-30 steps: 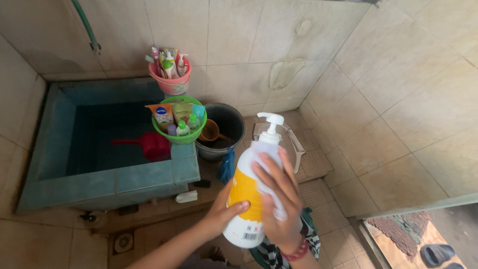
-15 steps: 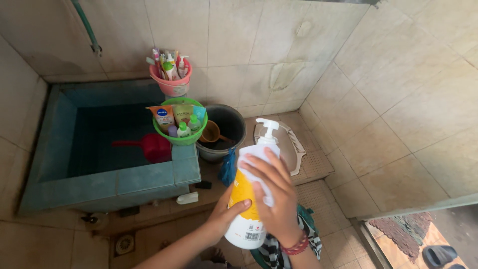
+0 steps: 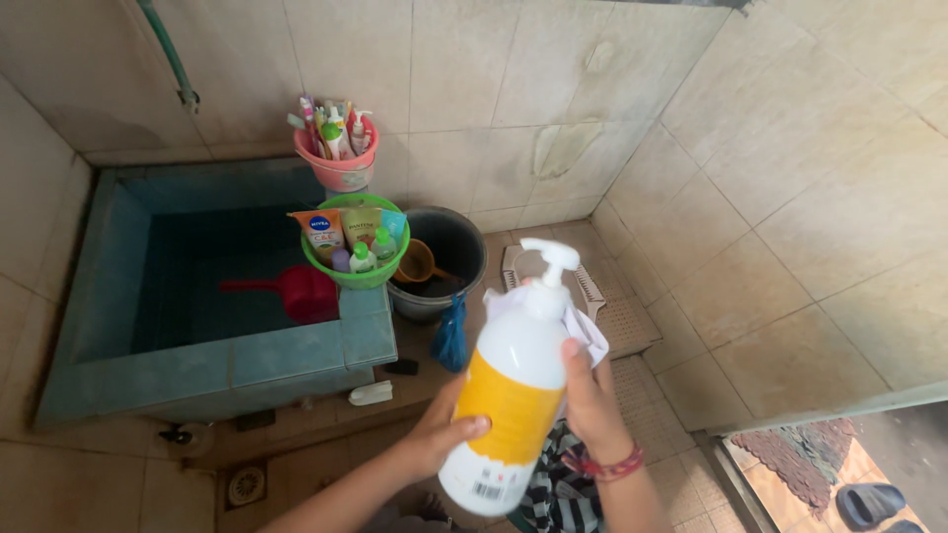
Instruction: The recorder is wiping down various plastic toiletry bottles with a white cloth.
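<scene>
Blue-tiled and filled with dark water, the wash basin (image 3: 212, 345) is the landmark, with a red dipper (image 3: 291, 288) floating in it, a green basket (image 3: 357, 271) of tubes on its right corner and a dark bucket (image 3: 449, 247) just right of that. Right of the basin and nearer the camera, the white-and-yellow pump bottle (image 3: 513, 390) tilts in mid-air. The left hand (image 3: 439, 429) curls its fingers round the bottle's lower half, and the right hand (image 3: 591, 400) presses a white cloth (image 3: 585, 331) against its far side, fingers closed on it.
</scene>
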